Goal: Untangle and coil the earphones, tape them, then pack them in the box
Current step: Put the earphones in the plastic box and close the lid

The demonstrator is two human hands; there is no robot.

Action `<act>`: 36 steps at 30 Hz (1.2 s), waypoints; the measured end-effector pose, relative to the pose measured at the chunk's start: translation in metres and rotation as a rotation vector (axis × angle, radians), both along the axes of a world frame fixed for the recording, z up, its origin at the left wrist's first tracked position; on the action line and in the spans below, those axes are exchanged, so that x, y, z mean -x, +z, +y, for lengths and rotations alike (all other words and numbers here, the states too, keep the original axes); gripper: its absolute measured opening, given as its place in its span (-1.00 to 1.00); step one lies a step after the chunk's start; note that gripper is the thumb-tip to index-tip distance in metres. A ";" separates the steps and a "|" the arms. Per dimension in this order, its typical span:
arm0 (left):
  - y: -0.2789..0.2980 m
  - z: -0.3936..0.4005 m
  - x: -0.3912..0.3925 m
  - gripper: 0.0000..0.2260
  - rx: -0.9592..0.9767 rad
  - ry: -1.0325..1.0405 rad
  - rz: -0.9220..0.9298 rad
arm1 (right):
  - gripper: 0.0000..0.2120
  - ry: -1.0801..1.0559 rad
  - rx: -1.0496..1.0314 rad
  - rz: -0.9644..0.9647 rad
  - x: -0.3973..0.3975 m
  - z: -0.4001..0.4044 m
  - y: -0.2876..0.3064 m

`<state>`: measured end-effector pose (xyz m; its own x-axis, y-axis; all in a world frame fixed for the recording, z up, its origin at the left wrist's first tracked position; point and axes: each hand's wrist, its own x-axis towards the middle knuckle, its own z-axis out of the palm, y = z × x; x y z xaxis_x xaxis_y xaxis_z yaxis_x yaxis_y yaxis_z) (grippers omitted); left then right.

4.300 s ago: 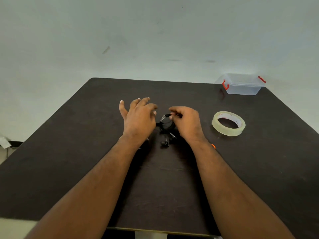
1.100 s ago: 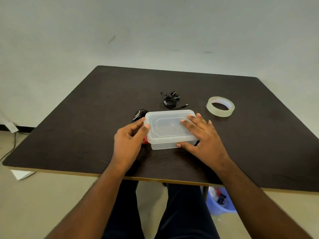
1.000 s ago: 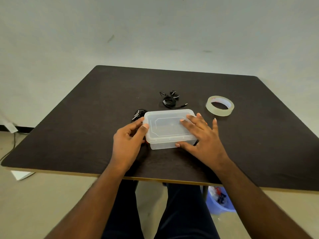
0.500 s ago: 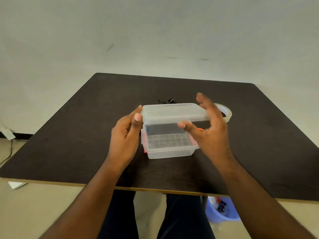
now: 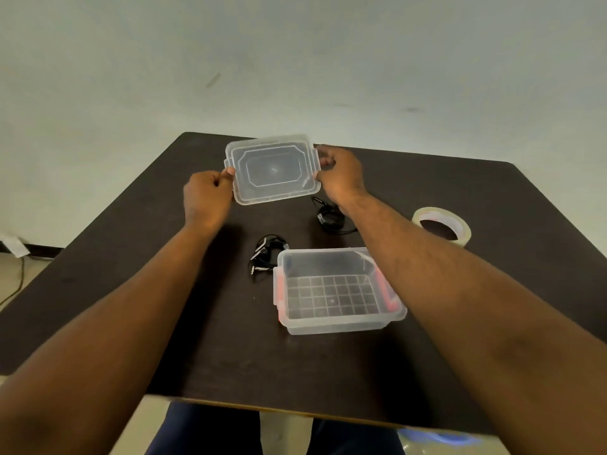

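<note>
Both hands, left and right, pinched the clear plastic lid aloft, leaving the clear rectangular box open for two black coiled earphones lying beside it on the dark counter

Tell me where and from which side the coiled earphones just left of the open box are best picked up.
Judging by pose, pinch the bunched loop of the coiled earphones from above, at its far end. The plugs trail off toward the near left, and the box wall crowds the right side, so a top-down pinch looks cleanest. Both hands now hold the lid.
</note>
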<state>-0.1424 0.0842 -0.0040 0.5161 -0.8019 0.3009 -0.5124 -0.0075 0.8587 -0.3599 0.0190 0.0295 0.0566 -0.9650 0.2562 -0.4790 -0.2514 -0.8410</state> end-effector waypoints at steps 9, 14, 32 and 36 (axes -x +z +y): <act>-0.004 -0.017 -0.033 -0.58 -0.328 -0.006 -0.407 | -0.88 0.139 0.066 0.345 -0.001 -0.014 0.009; 0.018 0.013 0.010 -0.93 -0.022 -0.557 -0.450 | -0.86 0.172 0.022 0.699 0.019 0.018 0.010; 0.042 0.047 0.047 -0.90 -0.363 -0.700 -0.727 | -0.92 0.029 -0.107 0.433 0.060 0.092 0.070; 0.072 0.070 0.041 -0.94 -0.073 -0.363 -0.404 | -0.84 0.029 -0.090 0.197 0.072 0.131 0.097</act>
